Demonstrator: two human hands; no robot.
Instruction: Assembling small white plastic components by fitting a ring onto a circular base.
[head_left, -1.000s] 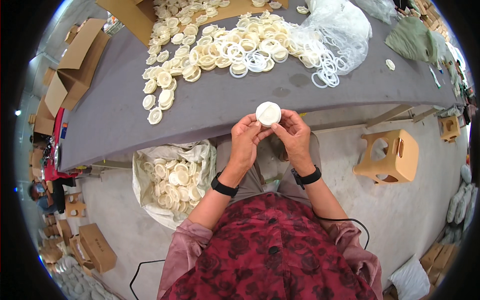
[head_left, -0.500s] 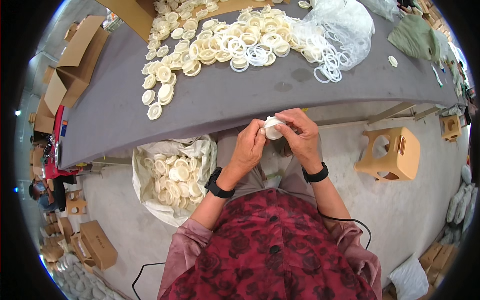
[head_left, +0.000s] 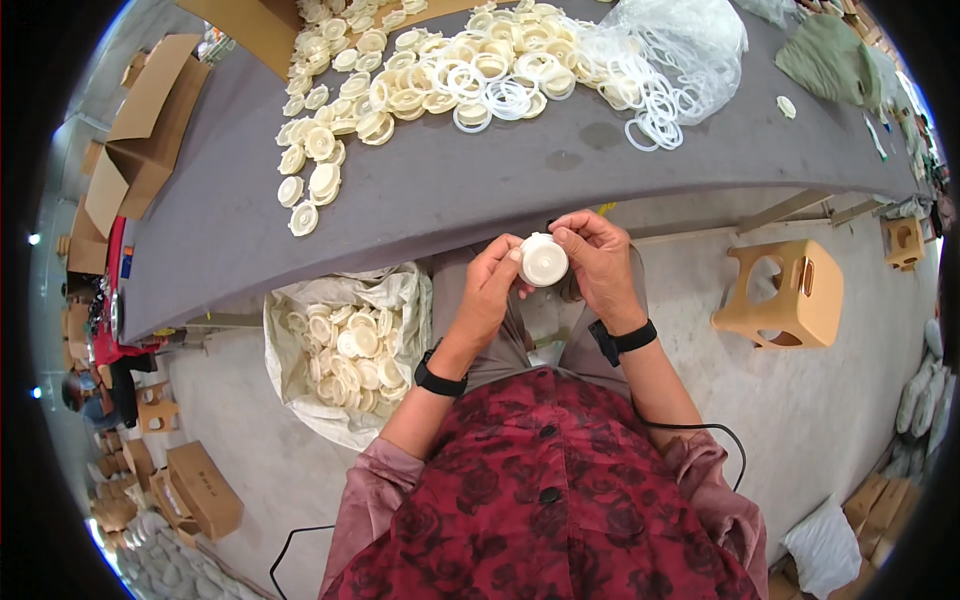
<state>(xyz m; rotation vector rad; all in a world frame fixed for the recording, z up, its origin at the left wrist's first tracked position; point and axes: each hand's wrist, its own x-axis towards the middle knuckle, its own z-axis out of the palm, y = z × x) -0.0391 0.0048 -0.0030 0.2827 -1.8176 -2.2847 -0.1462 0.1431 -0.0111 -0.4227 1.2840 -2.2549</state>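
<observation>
A round cream plastic lid (head_left: 543, 263) is held above my lap, its flat face with a round rim turned up. My left hand (head_left: 488, 290) pinches its left edge between thumb and fingers. My right hand (head_left: 606, 268) is at its upper right edge, thumb and bent fingers closed there; the fingertips behind the lid are hidden. On the grey-covered table (head_left: 430, 190) ahead lies a heap of similar cream lids (head_left: 410, 85). Several translucent white rings (head_left: 655, 125) lie among them and spill from a clear plastic bag (head_left: 690, 60).
A white woven sack (head_left: 300, 395) full of cream lids stands on the floor at my left, below the table edge. A tan plastic stool (head_left: 785, 295) is at my right. Cardboard boxes (head_left: 205, 488) stand at the left. Green cloth (head_left: 830, 65) lies on the table's far right.
The lid has turned so that more of its round face shows. My right fingers have shifted toward its upper right edge, and my left hand still grips the left side.
</observation>
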